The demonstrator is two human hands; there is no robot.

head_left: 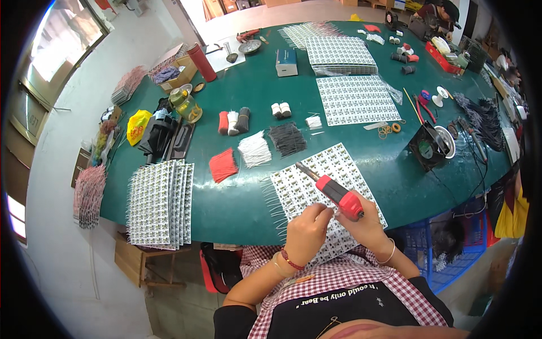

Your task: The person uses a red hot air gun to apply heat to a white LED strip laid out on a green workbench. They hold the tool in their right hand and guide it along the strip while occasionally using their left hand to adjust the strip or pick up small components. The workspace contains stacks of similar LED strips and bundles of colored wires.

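Note:
My right hand (364, 225) is wrapped round a red-and-black soldering gun (339, 196), its metal tip aimed toward the far left. The tool hangs over a white panel of small circuit boards (350, 164) at the table's near edge. White wires stick out along the panel's left side. Close to the gun's grip, my left hand (307, 230) is closed in a pinch; what its fingertips hold is too small to make out. Beyond the panel lie bundles of cut red wires (223, 165), white wires (255, 149) and black wires (288, 139).
Stacked board panels (158, 203) overhang the table's left edge. More panels (341, 55) are piled at the far side. A black fan-like device (427, 148) with cables stands to the right. A yellowish bottle (185, 105) and a red cylinder (201, 62) stand left. Another person (437, 20) sits far right.

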